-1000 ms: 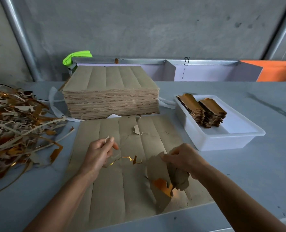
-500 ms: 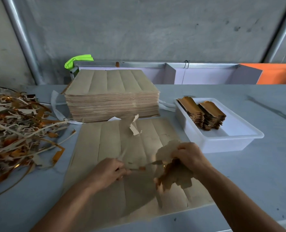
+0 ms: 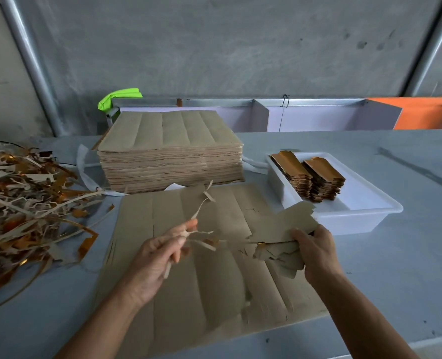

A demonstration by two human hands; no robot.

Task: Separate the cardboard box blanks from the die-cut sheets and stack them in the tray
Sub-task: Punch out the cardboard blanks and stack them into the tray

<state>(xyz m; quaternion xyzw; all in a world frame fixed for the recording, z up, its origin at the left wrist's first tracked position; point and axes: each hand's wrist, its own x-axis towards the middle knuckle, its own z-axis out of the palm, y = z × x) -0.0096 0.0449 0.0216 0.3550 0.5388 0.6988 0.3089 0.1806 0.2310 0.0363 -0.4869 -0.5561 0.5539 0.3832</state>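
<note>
A brown die-cut sheet (image 3: 188,286) lies flat on the table in front of me. Above it my right hand (image 3: 315,252) grips a small bundle of box blanks (image 3: 289,229), brown side up with a glint of gold at the edge. My left hand (image 3: 160,252) pinches thin strips of cardboard waste (image 3: 201,211) that trail up and to the right, between the two hands. The white tray (image 3: 354,216) at the right holds two stacks of gold-faced blanks (image 3: 308,177). A thick stack of uncut sheets (image 3: 170,156) stands behind the flat sheet.
A heap of gold and brown offcut strips (image 3: 25,206) covers the table's left side. Behind the table run a metal rail, white panels and an orange panel (image 3: 427,112). A bright green object (image 3: 118,97) sits at the rail's left end. Grey tabletop extends to the right.
My hands have pulled apart: the right one has swung the bundle of blanks right and up toward the tray. The left has lifted with the waste strips, which now hang free between them.
</note>
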